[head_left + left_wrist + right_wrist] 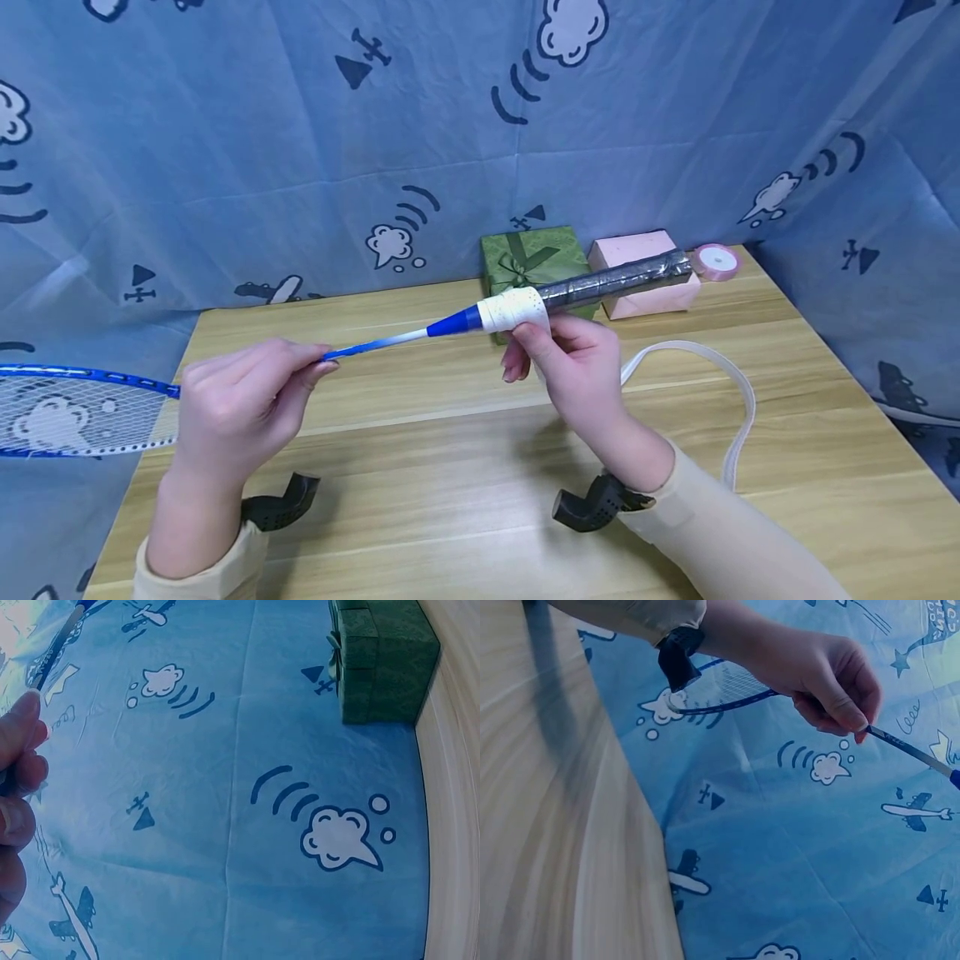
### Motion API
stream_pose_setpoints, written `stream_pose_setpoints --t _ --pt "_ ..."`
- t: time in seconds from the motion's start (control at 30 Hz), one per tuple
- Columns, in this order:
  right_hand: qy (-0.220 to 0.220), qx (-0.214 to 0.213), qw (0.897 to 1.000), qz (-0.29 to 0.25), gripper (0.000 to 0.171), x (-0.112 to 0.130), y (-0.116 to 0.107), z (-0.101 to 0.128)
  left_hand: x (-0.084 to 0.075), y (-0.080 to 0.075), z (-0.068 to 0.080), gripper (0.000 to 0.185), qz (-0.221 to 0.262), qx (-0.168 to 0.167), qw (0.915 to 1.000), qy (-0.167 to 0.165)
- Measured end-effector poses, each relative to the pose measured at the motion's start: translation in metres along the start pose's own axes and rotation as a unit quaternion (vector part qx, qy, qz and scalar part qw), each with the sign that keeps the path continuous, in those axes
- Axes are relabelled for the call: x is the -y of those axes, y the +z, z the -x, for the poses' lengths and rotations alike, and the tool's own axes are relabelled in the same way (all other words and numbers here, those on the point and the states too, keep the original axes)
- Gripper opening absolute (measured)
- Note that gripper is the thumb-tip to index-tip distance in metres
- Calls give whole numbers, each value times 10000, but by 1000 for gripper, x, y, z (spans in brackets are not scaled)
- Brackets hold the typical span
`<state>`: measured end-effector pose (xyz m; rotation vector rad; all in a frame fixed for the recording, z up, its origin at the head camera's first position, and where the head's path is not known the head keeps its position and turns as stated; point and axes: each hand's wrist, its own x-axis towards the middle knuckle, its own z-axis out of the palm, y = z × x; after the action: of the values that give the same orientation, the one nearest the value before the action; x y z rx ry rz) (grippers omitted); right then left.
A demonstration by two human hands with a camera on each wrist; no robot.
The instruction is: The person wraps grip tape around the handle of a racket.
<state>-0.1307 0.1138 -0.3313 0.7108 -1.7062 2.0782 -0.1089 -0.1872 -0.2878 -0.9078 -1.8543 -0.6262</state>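
Racket (pixel 390 340), one, blue, held above the worktop (pixel 465 500): head cut off at left edge, shaft partly hidden inside the left hand (pixel 232 408), which pinches it. Right hand (pixel 577 367) grips the handle at its white overgrip (pixel 513 310); far end dark-wrapped. White tape (pixel 720 392), one strip, trails right, start hidden behind that hand. Gift boxes, two, far side: green (pixel 525 254), pink (pixel 637 250). Ribbon roll (pixel 716 261), one.
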Motion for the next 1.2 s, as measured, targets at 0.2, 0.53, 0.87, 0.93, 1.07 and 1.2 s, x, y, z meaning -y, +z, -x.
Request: stream_pose_setpoints --t 0.2,0.53,0.87,0.93,1.07,1.2 --pt "-54 192 9998 38 42 2 0 1 1 1 1 39 -45 86 9999 -59" --pt "-342 254 9987 290 22 -2 0 -1 3 0 1 39 -242 -5 9997 -40" --pt "295 245 9989 -264 11 0 1 -1 5 -5 4 39 -135 647 9977 -164" --pt "380 269 9978 -465 13 0 1 -1 5 -7 4 38 -246 807 9962 -205" --pt "487 126 9968 -617 14 2 4 -1 3 -5 2 38 -547 566 9967 -209" --pt "453 -152 9975 -520 15 6 6 1 -1 0 0 40 -885 -275 9947 -441"
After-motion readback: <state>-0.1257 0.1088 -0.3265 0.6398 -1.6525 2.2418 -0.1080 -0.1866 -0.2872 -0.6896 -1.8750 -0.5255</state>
